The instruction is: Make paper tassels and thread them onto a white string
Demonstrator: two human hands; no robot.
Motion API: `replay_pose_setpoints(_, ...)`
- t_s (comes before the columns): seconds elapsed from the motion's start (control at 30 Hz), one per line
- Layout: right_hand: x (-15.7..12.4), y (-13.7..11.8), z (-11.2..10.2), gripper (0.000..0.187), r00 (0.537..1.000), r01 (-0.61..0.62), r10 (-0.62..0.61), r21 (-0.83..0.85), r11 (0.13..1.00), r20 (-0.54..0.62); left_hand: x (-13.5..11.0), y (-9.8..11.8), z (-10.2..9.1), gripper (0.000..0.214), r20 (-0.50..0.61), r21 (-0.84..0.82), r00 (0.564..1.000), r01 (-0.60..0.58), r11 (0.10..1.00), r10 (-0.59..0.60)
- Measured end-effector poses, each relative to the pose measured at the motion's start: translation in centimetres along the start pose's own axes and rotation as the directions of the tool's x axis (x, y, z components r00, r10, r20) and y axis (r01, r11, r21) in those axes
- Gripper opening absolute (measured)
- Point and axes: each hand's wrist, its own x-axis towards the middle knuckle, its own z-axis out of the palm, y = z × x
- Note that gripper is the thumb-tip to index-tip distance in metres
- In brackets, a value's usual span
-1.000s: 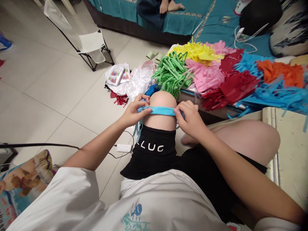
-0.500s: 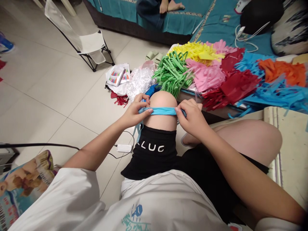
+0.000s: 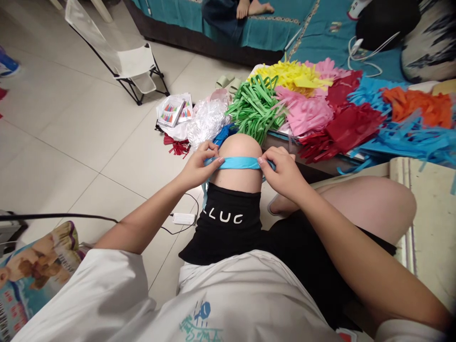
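A light blue paper strip [image 3: 238, 163] lies stretched across my bare left knee [image 3: 238, 147]. My left hand [image 3: 197, 166] pinches its left end, where more blue strips hang down beside the leg. The right end is pinched by my right hand [image 3: 283, 173]. Below the knee are my black shorts [image 3: 228, 223] with white letters.
Heaps of fringed paper lie ahead on a low board: green [image 3: 254, 107], yellow [image 3: 288, 76], pink [image 3: 306, 111], red [image 3: 351, 126], blue [image 3: 409, 137], orange [image 3: 420, 107]. A small folding chair [image 3: 131, 66], a white plastic bundle [image 3: 206, 121] and a charger with cable [image 3: 182, 218] are on the tiled floor. Another person's feet [image 3: 254, 7] rest on a teal mat.
Both hands have shifted slightly upward along the knee with the blue strip; the strip stays stretched between them.
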Motion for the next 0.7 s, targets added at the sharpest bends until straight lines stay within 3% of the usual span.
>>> replay_pose_setpoints(0.23,-0.34,0.39,0.0,0.029,0.999,0.032,-0.031,0.028,0.999,-0.025,-0.15,-0.17,-0.33,0.056,0.019,0.012,0.994,-0.103,0.995,0.103)
replay_pose_setpoints(0.5,-0.38,0.27,0.2,0.028,0.999,0.033,-0.032,0.035,0.999,-0.04,-0.17,-0.25,-0.54,0.053,0.043,0.043,0.995,-0.093,0.995,0.091)
replay_pose_setpoints(0.7,-0.33,-0.08,-0.05,0.026,0.998,0.057,-0.058,-0.038,0.998,-0.023,-0.01,0.17,-0.83,0.048,0.067,0.172,0.996,-0.072,0.982,0.061)
